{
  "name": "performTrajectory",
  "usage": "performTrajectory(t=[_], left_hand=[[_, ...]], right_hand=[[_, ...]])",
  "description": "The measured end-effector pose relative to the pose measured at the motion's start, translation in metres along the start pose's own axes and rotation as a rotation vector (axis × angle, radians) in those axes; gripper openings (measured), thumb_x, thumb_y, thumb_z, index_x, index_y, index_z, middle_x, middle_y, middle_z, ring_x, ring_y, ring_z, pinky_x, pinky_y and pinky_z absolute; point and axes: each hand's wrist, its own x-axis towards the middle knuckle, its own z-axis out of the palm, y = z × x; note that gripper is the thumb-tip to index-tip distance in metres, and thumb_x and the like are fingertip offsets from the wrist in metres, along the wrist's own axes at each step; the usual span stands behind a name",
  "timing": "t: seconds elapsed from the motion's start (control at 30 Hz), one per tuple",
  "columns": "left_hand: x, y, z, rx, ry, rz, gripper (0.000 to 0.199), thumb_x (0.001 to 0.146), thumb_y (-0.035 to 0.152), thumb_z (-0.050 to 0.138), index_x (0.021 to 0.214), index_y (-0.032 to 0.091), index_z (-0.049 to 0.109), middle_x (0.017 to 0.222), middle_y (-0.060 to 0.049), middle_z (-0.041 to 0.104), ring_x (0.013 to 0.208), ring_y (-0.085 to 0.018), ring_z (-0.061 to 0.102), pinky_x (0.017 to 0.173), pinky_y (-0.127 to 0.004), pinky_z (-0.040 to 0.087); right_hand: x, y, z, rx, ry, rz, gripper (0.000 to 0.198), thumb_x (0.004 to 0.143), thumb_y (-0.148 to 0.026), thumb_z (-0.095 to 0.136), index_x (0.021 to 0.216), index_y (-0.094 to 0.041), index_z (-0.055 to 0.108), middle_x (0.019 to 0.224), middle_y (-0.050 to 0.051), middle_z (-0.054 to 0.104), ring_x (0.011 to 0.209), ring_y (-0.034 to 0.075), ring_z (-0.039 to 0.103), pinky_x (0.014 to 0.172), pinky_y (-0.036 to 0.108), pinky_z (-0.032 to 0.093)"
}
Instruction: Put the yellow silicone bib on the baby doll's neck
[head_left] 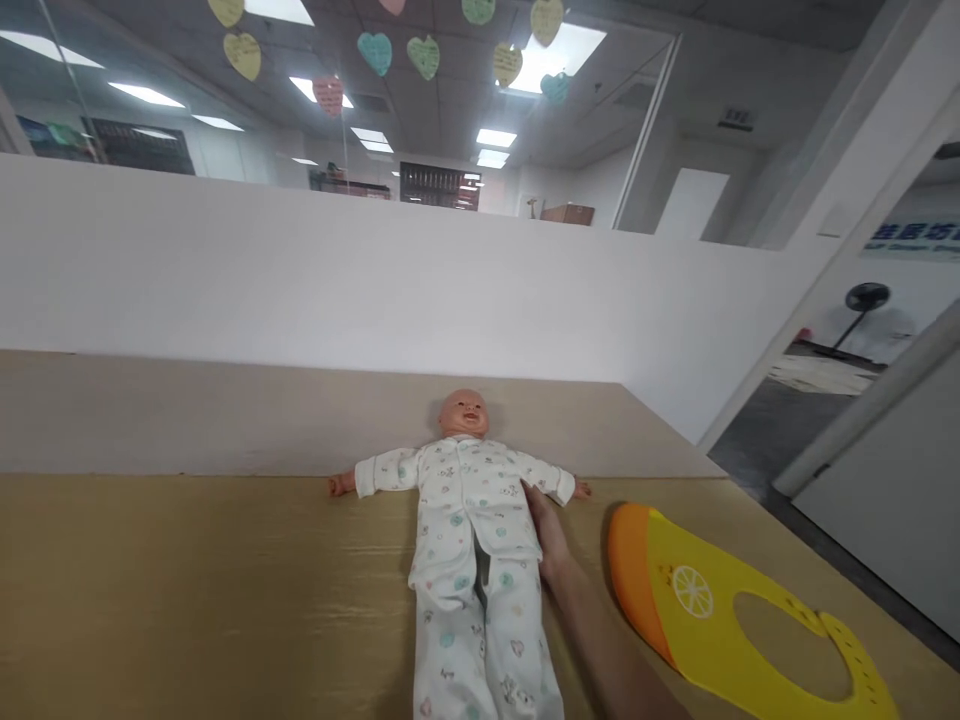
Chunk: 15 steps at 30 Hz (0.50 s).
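A baby doll (476, 510) lies on its back, face up, with both arms stretched out sideways. It wears white pajamas with a small coloured print: a buttoned top and long trousers (450, 650), whose lower ends run out of the picture. My right hand (551, 540) touches the side of the doll's torso just under the arm on the right of the view. Its fingers point up toward the armpit and are partly hidden by the doll's body and sleeve, so their grip is not clear. My left hand is out of view.
A yellow and orange bib (690, 610) with a citrus slice print lies right of my forearm on the tan tabletop (187, 600). Behind the doll rises a low pale padded edge (187, 415), then a white wall (315, 280) under glass. A doorway stands at the right.
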Motion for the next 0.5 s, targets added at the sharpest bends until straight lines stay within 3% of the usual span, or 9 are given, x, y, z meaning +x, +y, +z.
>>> performTrajectory(t=[0.1,0.17,0.27,0.4,0.43,0.5], left_hand=[[0.004,0.004,0.005,-0.027,0.009,0.017,0.065,0.035,0.063,0.068,0.092,0.034,0.072,0.114,-0.005,0.069,0.121,-0.02,0.047,0.091,-0.044,0.039],[0.001,0.008,0.006,-0.042,0.002,0.026,0.053,0.045,0.064,0.067,0.09,0.036,0.073,0.107,-0.001,0.072,0.122,-0.021,0.049,0.088,-0.045,0.041],[-0.008,0.014,0.003,-0.054,-0.023,0.029,0.039,0.053,0.062,0.066,0.084,0.039,0.074,0.104,0.004,0.072,0.122,-0.025,0.051,0.083,-0.044,0.044],[-0.021,0.024,-0.005,-0.047,-0.066,-0.008,0.058,0.037,0.056,0.077,0.09,0.035,0.074,0.123,-0.005,0.066,0.122,-0.023,0.05,0.09,-0.042,0.043],[-0.025,0.027,-0.008,-0.042,-0.077,-0.024,0.062,0.036,0.057,0.077,0.093,0.032,0.074,0.125,-0.008,0.064,0.123,-0.022,0.048,0.092,-0.042,0.042],[-0.035,0.035,-0.015,-0.027,-0.099,-0.059,0.067,0.038,0.059,0.076,0.098,0.031,0.072,0.128,-0.009,0.062,0.123,-0.022,0.046,0.094,-0.045,0.042]], right_hand=[[-0.026,0.023,-0.031,0.217,0.102,0.131,0.05,0.072,-0.055,0.066,0.104,-0.016,0.067,0.116,0.009,0.067,0.116,0.029,0.057,0.098,0.043,0.046],[-0.05,0.031,-0.049,0.262,0.187,0.097,0.053,0.065,-0.053,0.073,0.107,-0.022,0.066,0.122,0.008,0.064,0.119,0.029,0.056,0.102,0.046,0.043],[-0.097,0.035,-0.064,0.122,0.219,0.002,0.056,0.065,-0.049,0.077,0.114,-0.024,0.064,0.132,0.009,0.058,0.125,0.028,0.052,0.109,0.047,0.037],[-0.165,0.052,-0.07,-0.183,0.045,-0.053,0.065,0.073,-0.047,0.073,0.131,-0.028,0.053,0.148,0.007,0.041,0.137,0.026,0.037,0.113,0.044,0.032],[-0.18,0.06,-0.072,-0.247,-0.031,-0.107,0.069,0.075,-0.048,0.071,0.137,-0.028,0.048,0.151,0.008,0.036,0.14,0.025,0.032,0.114,0.043,0.03],[-0.202,0.076,-0.074,-0.402,-0.054,-0.228,0.072,0.074,-0.053,0.069,0.137,-0.027,0.048,0.151,0.01,0.035,0.14,0.028,0.031,0.113,0.042,0.032]])
